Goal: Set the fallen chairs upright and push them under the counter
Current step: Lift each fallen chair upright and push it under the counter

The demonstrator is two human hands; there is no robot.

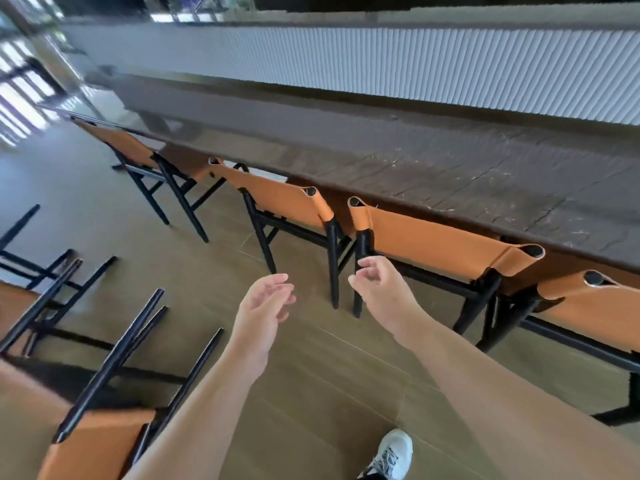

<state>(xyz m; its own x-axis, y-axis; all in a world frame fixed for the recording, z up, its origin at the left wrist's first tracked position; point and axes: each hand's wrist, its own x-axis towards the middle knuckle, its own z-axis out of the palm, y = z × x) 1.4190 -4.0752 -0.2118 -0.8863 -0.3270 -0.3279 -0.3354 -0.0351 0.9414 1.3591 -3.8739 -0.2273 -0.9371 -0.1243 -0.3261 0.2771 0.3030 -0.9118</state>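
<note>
Two fallen chairs lie on the floor at lower left. The nearer fallen chair (104, 393) rests tipped over with its black legs slanting up toward the counter and its orange seat fabric at the bottom edge of view. The second fallen chair (38, 299) lies beyond it at the left edge, legs likewise in the air, partly cut off by the frame. Four upright chairs stand in a row against the counter (450, 174), each with an orange sling back and black frame: the far chair (138, 147), the second chair (284, 202), the third chair (440, 240) and the right-edge chair (595, 306), the last only partly visible. Their backs sit just at or under the counter's front edge. The counter top is dark, worn and cracked-looking; a white ribbed wall panel (450, 71) runs behind it. No containers are in view. The left hand (266, 299) hangs over the floor with fingers relaxed and slightly spread, holding nothing and touching nothing. The right hand (374, 285) is just beside the left rear leg of the third chair, fingers loosely curled, nothing in its grasp; whether a fingertip touches the leg cannot be told. The floor (311, 393) is tan wood-look tile. A white shoe (391, 452) shows at the bottom edge.
</note>
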